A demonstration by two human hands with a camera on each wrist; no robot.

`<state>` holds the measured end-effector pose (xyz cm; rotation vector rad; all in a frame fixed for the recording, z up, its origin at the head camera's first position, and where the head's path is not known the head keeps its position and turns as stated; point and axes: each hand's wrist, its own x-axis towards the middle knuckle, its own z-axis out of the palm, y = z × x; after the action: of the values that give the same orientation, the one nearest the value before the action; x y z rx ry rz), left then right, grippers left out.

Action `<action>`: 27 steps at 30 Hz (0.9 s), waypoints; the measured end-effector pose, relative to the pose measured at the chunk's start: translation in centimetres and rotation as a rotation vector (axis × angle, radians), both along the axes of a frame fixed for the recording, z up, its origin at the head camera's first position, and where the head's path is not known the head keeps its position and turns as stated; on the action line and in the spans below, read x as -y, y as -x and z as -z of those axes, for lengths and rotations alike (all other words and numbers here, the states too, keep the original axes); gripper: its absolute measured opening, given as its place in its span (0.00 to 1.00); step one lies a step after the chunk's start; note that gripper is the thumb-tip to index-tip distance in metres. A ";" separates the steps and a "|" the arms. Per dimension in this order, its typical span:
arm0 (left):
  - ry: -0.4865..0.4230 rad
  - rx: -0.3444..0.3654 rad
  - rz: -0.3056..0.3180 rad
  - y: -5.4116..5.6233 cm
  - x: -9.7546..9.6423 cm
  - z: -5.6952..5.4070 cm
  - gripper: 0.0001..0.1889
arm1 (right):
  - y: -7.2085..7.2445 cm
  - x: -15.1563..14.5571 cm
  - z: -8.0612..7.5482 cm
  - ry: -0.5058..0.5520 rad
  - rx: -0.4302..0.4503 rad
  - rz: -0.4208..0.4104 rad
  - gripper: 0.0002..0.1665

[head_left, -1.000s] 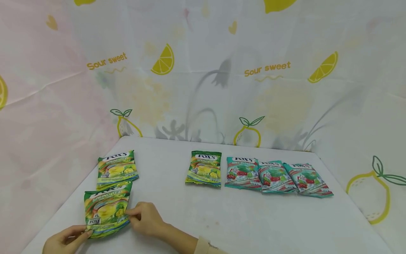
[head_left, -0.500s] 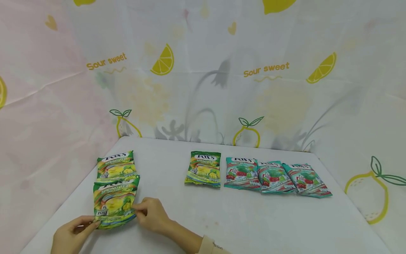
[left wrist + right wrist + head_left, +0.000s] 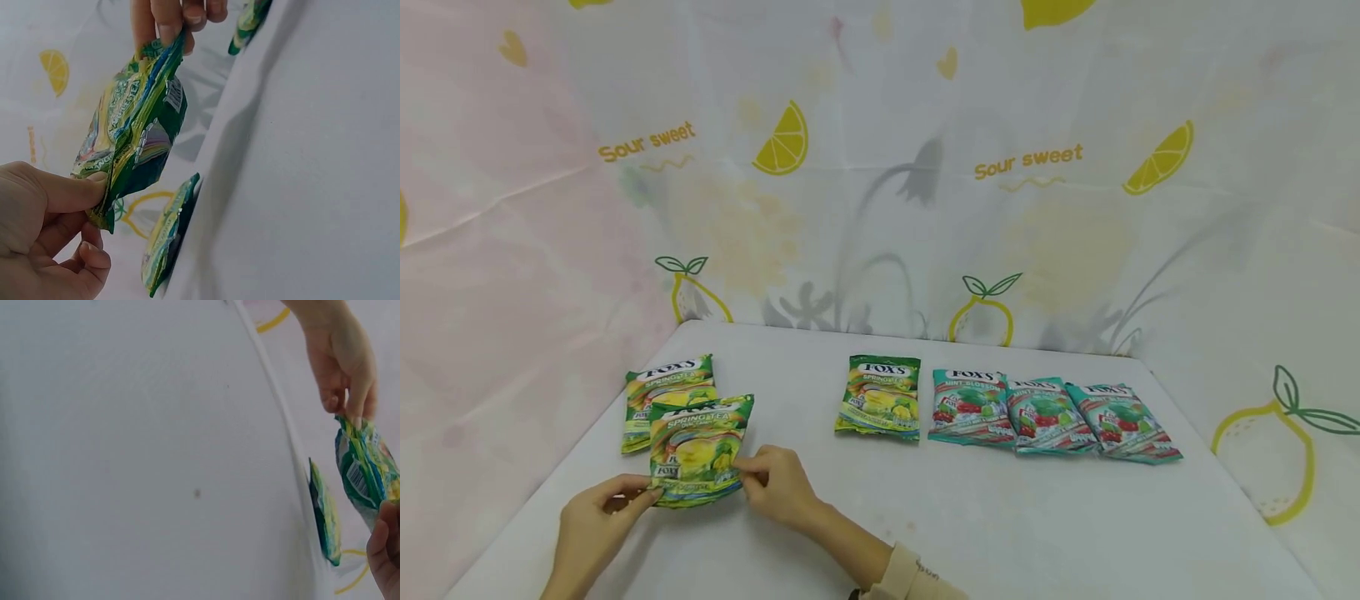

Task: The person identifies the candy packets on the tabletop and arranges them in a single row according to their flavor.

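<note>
A green and yellow candy bag (image 3: 698, 450) marked Spring Tea hangs between both hands, raised off the table. Its lower left corner is pinched by the left hand (image 3: 602, 517), thumb in front, as the left wrist view also shows on the bag (image 3: 134, 131). On the other side the right hand (image 3: 781, 487) pinches the right edge between thumb and fingers. Behind the held bag lies a second Spring Tea bag (image 3: 642, 400) on the table, its lower right part covered by the held one. In the right wrist view, the bag's (image 3: 362, 469) barcode side shows.
A third Spring Tea bag (image 3: 880, 398) lies at the middle back of the white table (image 3: 1000, 525). To its right, teal Mint Blossom bags (image 3: 970, 408) lie in a row, two of them overlapping. A lemon-print cloth (image 3: 880, 208) stands behind and at the sides.
Both hands have carried the held bag to the right and away from the body, and it now overlaps the left rear bag further to the right. The other bags have stayed put.
</note>
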<state>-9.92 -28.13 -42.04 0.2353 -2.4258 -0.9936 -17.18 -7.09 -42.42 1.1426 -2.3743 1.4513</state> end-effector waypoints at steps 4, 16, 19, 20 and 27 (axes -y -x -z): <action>0.002 -0.041 0.028 0.9 -0.6 -0.3 0.05 | 0.4 -0.5 -0.1 0.034 0.023 0.009 0.15; 0.009 -0.081 0.076 3.4 -1.7 -0.6 0.05 | 1.7 -1.7 -0.3 0.082 0.080 0.043 0.14; -0.007 -0.080 0.081 3.8 -2.0 -0.6 0.05 | 2.0 -1.9 -0.3 0.092 0.088 0.056 0.14; -0.011 -0.085 0.082 4.0 -2.1 -0.6 0.05 | 2.1 -2.0 -0.3 0.096 0.091 0.058 0.14; -0.030 -0.099 0.110 5.2 -2.8 -0.7 0.05 | 3.1 -2.4 -0.4 0.086 0.108 0.091 0.15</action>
<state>-15.13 -25.30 -41.30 0.0622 -2.3563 -1.0642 -20.25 -4.70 -42.04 0.9472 -2.3730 1.6047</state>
